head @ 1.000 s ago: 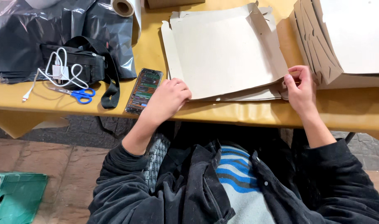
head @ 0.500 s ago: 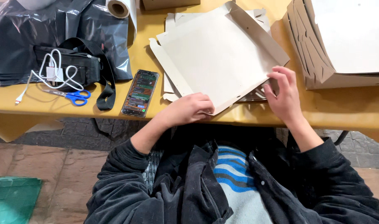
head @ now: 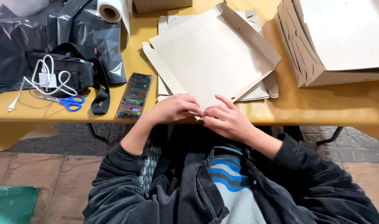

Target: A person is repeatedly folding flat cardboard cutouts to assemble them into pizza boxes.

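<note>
Cardboard box blank [head: 212, 62] on the yellow table [head: 322, 105], its near corner pinched by fingers of left hand [head: 175, 108] and right hand [head: 226, 120].

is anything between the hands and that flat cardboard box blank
Nothing visible: the left hand and right hand both already touch the near corner of the flat grey cardboard box blank at the yellow table's edge.

Single head-worn view, looking steeply down, close over yellow table [head: 322, 108] edge; lap below

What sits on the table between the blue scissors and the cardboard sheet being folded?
A phone lies between the scissors and the cardboard sheet, seen in the head view.
</note>
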